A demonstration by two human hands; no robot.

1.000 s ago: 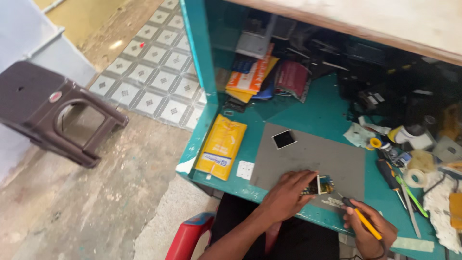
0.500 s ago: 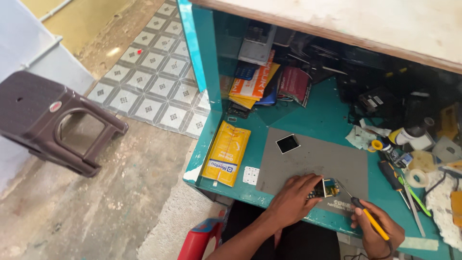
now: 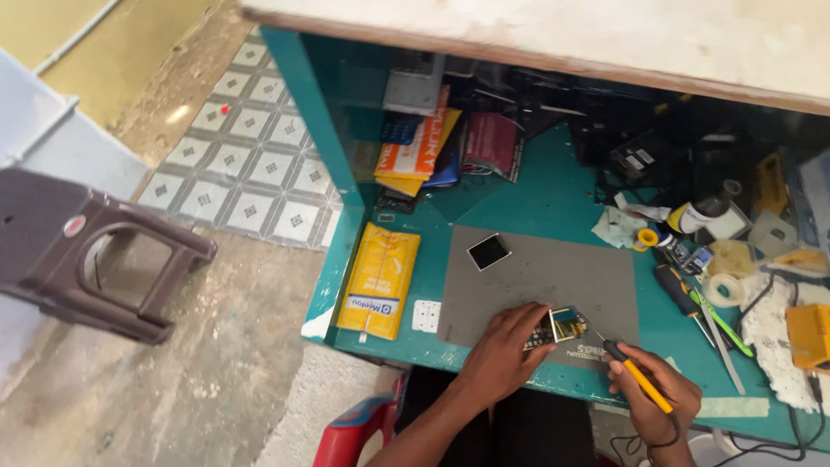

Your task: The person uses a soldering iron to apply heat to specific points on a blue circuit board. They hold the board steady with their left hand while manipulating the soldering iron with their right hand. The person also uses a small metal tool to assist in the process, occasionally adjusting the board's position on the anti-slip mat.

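Observation:
My left hand (image 3: 506, 350) pinches a small circuit board (image 3: 564, 325) with a gold-coloured part, holding it down on the grey work mat (image 3: 553, 281) near the front edge of the teal bench (image 3: 553, 199). In my right hand (image 3: 653, 393) is a yellow-handled soldering iron (image 3: 635, 374), gripped like a pen. Its thin tip points up-left and ends right beside the board. A small black square chip (image 3: 488, 252) lies alone on the mat's far left corner.
A yellow padded packet (image 3: 379, 280) and a small white card (image 3: 426, 316) lie left of the mat. Screwdrivers (image 3: 683, 294), tape rolls (image 3: 724, 290), a yellow box (image 3: 808, 335) and clutter crowd the right. Booklets (image 3: 424, 143) stack at the back. A brown plastic stool (image 3: 86, 259) stands on the floor, left.
The view has shifted, so the bench sits further right and lower in frame. Both hands stay at the board; the iron's tip remains beside it.

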